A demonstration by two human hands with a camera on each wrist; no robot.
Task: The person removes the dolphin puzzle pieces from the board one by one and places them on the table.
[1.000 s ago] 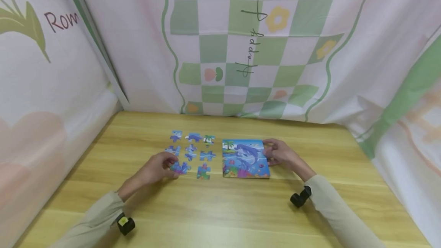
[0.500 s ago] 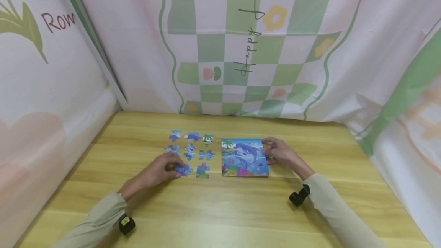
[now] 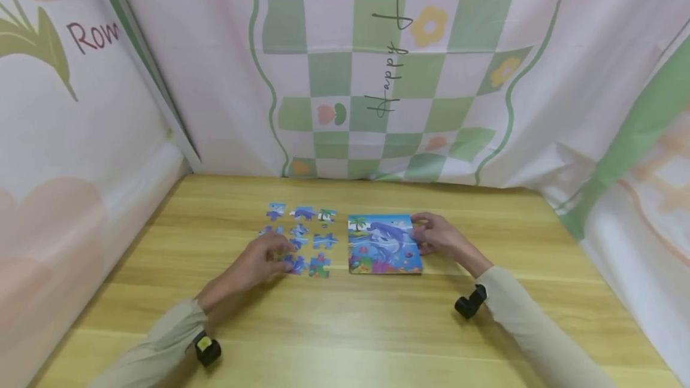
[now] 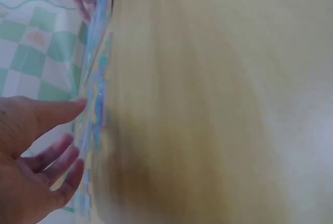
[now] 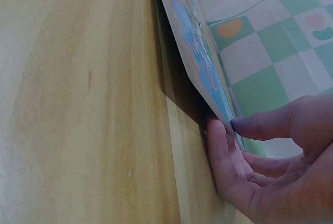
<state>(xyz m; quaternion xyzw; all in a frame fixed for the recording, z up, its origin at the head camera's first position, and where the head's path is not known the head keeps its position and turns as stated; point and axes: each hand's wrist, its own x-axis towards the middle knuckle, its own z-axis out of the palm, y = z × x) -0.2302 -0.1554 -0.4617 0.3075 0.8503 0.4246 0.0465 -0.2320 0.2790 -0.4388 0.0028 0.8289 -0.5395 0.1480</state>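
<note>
My left hand (image 3: 256, 263) is at the lower left of several loose jigsaw pieces, its fingertips at a purple-blue piece (image 3: 297, 265). In the left wrist view the thumb and fingers of this hand (image 4: 31, 154) are spread apart, with nothing visibly pinched. Beside the loose pieces lies a square dolphin picture board (image 3: 383, 244). My right hand (image 3: 439, 238) pinches its right edge, thumb on top and fingers beneath. The right wrist view shows that edge of the board (image 5: 192, 47) raised off the table. A coral-patterned piece (image 3: 320, 265) lies between the purple-blue piece and the board.
The other pieces lie in loose rows, among them a palm-tree piece (image 3: 326, 215) and a blue piece (image 3: 325, 241). Under everything is a wood-grain table (image 3: 345, 328). A checkered curtain (image 3: 377, 76) hangs along its back edge.
My left hand has moved to the right, and the purple-blue piece has slid right, close to the coral-patterned piece. The right hand keeps its hold on the board.
</note>
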